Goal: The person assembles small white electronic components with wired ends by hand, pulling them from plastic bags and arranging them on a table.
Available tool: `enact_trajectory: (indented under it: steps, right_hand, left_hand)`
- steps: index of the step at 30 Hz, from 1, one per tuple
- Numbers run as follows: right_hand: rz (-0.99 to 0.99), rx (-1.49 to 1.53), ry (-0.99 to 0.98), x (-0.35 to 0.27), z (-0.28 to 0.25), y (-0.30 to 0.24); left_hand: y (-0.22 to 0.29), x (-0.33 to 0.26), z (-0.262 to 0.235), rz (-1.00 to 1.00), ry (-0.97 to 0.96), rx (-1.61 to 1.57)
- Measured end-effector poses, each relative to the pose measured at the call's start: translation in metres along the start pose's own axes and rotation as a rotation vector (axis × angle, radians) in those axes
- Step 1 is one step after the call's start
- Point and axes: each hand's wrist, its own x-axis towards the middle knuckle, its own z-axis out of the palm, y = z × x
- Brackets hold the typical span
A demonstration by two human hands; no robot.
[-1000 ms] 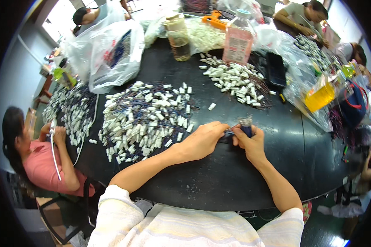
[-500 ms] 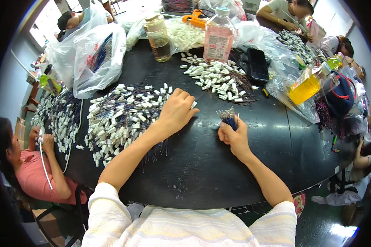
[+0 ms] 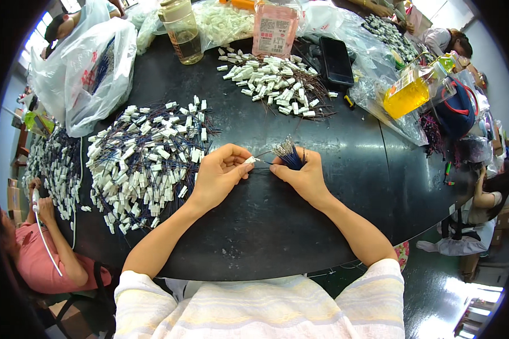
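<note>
Between thumb and fingers, my left hand [image 3: 223, 172] pinches a small white plastic connector [image 3: 250, 160] with thin dark wire on it. Just to its right, my right hand [image 3: 305, 175] is closed round a bundle of dark blue wires [image 3: 291, 157] whose bare metal terminals fan out at the top. A single wire spans the short gap between the two hands. Left of my left hand lies a large heap of white connectors with dark wires [image 3: 147, 164]. A smaller pile of white connectors with brownish wires [image 3: 280, 85] sits beyond my hands.
The black table [image 3: 254, 237] carries a phone [image 3: 336, 61], a pink-liquid bottle [image 3: 274, 28], a lidded drinking bottle [image 3: 181, 34] and a yellow-liquid bottle [image 3: 407, 97]. A plastic bag [image 3: 96, 73] stands far left. A co-worker in pink [image 3: 51, 248] sits at left; others work around the table.
My left hand has come back from the smaller pile's near edge with a connector and now meets my right hand. My right hand has shifted slightly left. The whole view has tilted downward.
</note>
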Motion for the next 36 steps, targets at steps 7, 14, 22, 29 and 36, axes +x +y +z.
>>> enact_trajectory:
  steps: [7, 14, 22, 29, 36]
  right_hand:
    - [0.018, -0.054, -0.015, -0.002, 0.000, 0.002]
    - [-0.056, -0.046, -0.042, -0.003, 0.001, 0.001]
    - [-0.106, -0.098, -0.014, -0.001, 0.002, 0.010]
    - [-0.239, -0.191, -0.099, 0.001, 0.003, 0.007]
    - [0.014, 0.131, -0.001, 0.001, -0.005, 0.009]
  left_hand:
    - [0.000, -0.002, -0.002, -0.001, -0.041, -0.065]
    - [-0.007, -0.002, -0.002, 0.000, -0.067, -0.025]
    - [-0.004, -0.001, 0.006, -0.022, -0.058, 0.036]
    - [-0.002, 0.000, 0.005, -0.012, -0.071, 0.190]
    - [0.032, 0.062, -0.010, 0.205, -0.151, 0.454]
